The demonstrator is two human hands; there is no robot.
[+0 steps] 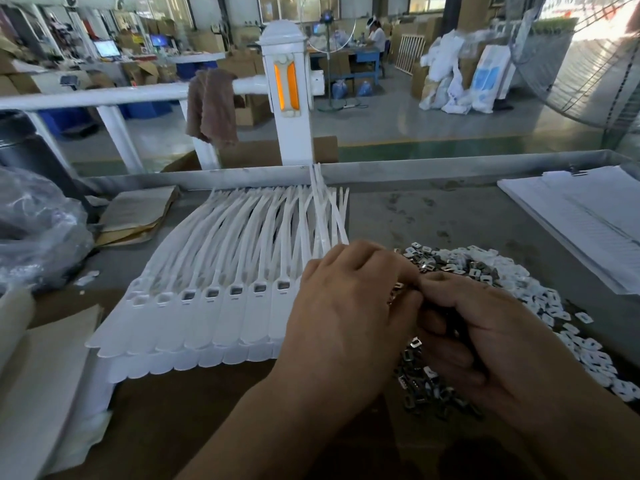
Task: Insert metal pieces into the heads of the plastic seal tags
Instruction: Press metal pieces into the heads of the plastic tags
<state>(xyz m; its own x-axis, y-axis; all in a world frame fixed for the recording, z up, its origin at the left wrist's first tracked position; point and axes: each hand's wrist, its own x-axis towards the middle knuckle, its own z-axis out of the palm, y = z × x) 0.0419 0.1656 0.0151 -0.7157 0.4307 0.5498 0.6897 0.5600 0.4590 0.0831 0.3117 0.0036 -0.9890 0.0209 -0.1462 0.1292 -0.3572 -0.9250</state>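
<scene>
- Head view: two hands meet just right of a row of white plastic seal tags [221,306], above a pile of metal pieces [460,268].
- Fingers curled, the left hand [349,306] pinches a small metal piece [398,286]; the right hand [485,341], palm up and fingers curled, presses its thumb to the same piece.
- Laid side by side on cardboard [194,410], the tags point their heads toward the person; several heads show a dark insert.
- Small white plastic caps [543,299] fringe the pile on the metal bench [450,209].
</scene>
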